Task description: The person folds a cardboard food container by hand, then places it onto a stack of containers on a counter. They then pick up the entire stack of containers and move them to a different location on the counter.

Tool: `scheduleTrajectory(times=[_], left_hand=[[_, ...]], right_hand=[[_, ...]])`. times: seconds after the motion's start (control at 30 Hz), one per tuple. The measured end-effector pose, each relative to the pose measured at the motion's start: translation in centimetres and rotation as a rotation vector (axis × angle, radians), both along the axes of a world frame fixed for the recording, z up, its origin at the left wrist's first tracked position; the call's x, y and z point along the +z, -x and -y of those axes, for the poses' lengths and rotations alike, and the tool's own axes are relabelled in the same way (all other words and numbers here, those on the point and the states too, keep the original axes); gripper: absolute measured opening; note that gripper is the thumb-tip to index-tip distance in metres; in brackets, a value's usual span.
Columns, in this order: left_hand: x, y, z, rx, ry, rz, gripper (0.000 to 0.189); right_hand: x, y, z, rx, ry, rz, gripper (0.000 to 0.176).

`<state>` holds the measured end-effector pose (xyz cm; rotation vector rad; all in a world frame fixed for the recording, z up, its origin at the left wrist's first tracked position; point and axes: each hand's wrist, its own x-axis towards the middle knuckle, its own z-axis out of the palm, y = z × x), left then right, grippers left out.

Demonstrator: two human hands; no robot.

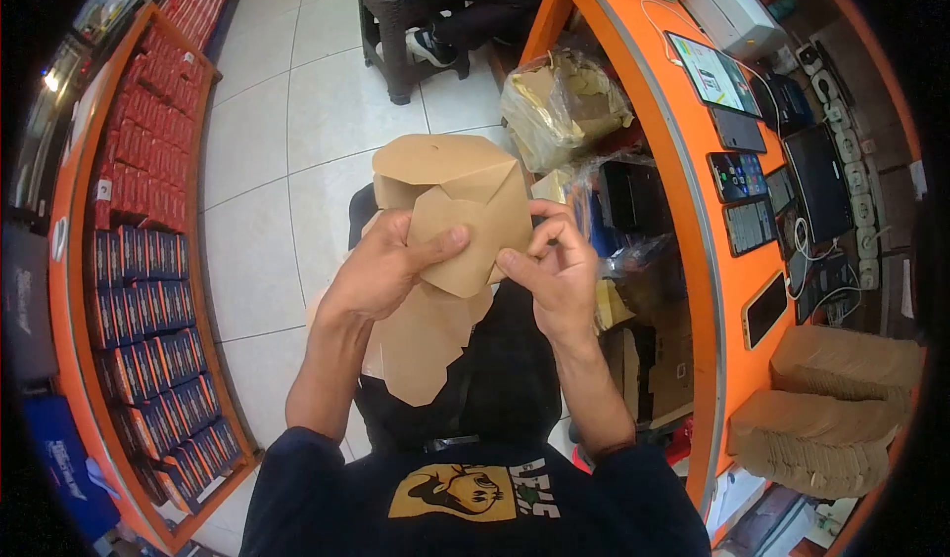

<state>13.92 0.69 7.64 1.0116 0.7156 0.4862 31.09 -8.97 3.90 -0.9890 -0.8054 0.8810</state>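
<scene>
Between my hands is a partly folded brown paper food box [465, 231], its flaps standing up at the top. My left hand [381, 265] grips the near panel, the thumb pressed flat on it and the fingers hidden behind. At the box's right edge, my right hand [559, 270] pinches a corner between thumb and fingers. Below the box, a flat brown box blank [411, 349] lies across my lap, partly covered by the box and my left hand.
On the right, an orange counter [708, 359] bears several phones [742, 176], a tablet [714, 77], a white printer [732, 13] and stacked brown blanks [816, 438]. To the left stands a shelf of red and blue boxes [148, 280]. Ahead, a person's shoe [430, 47] is beside a dark stool [391, 38].
</scene>
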Motion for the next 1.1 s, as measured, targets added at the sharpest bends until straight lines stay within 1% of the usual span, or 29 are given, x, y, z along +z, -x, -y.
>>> scheduleTrajectory(times=[0.07,0.2,0.27,0.3,0.37,0.4,0.47,0.5,0.63,0.7,0.73,0.8,0.83,0.87,0.93,0.97,1.0,1.07,1.1], left_hand=[[-0.1,-0.1,-0.2,-0.038,0.025,0.020,0.040],[-0.7,-0.5,-0.3,-0.093,0.091,0.090,0.041],[-0.7,-0.1,-0.8,-0.109,0.117,0.119,0.041],[-0.7,0.0,-0.9,-0.119,0.145,0.148,0.041],[-0.6,-0.2,-0.9,-0.138,0.186,0.175,0.041],[-0.6,-0.3,-0.9,-0.151,0.226,0.201,0.040],[-1.2,-1.0,-1.0,-0.179,0.217,0.186,0.040],[-1.5,-1.4,-1.0,-0.196,0.212,0.174,0.040],[-1.8,-2.2,-0.9,-0.171,0.264,0.090,0.040],[-2.3,-2.5,-2.1,-0.177,0.305,0.019,0.044],[-2.1,-2.5,-2.4,-0.178,0.302,0.021,0.044],[-1.6,-2.3,-3.0,-0.319,0.211,-0.079,0.044],[-2.0,-2.0,-3.3,-0.403,0.006,-0.123,0.039],[-1.9,-1.8,-3.6,-0.407,0.007,-0.124,0.039],[-0.3,-1.9,-4.1,-0.613,-0.190,-0.159,0.034],[0.2,-2.1,-4.2,-0.622,-0.194,-0.154,0.034],[0.6,-2.5,-4.3,-0.670,-0.233,-0.175,0.033],[1.3,-3.3,-4.7,-0.749,-0.292,-0.179,0.032],[1.4,-3.7,-5.1,-0.838,-0.400,-0.151,0.031]], right_hand=[[-0.1,-0.1,0.1,0.026,-0.004,0.013,0.020],[-1.0,0.0,0.3,-0.018,-0.011,0.032,0.023],[-1.8,-0.3,0.2,0.042,-0.106,-0.066,0.037],[-2.1,-0.4,0.1,0.035,-0.105,-0.065,0.037],[-2.6,-0.6,-0.2,0.085,-0.107,-0.094,0.068],[-3.0,-0.7,-0.2,0.077,-0.109,-0.094,0.068],[-3.8,-0.7,-0.3,0.269,-0.038,-0.179,0.090],[-3.8,-0.3,-0.4,0.239,-0.005,-0.222,0.092],[-4.2,-0.3,-0.7,0.148,0.024,-0.187,0.091],[-4.2,-1.0,-0.7,0.001,0.164,0.058,0.097],[-4.1,-1.5,-0.5,-0.001,0.162,0.061,0.097],[-3.7,-3.3,0.0,0.024,0.134,0.556,0.101],[-3.2,-4.8,-0.1,0.155,0.106,0.691,0.105],[-2.6,-5.4,-0.2,0.151,0.108,0.689,0.105],[-0.4,-5.7,0.0,0.502,0.145,0.571,0.107],[-0.5,-5.5,0.0,0.572,0.200,0.340,0.109],[-0.6,-5.4,-0.2,0.557,0.200,0.349,0.109],[-1.3,-5.7,-0.8,0.737,-0.011,0.049,0.106],[-1.7,-5.8,-0.9,0.747,-0.045,-0.057,0.099]])
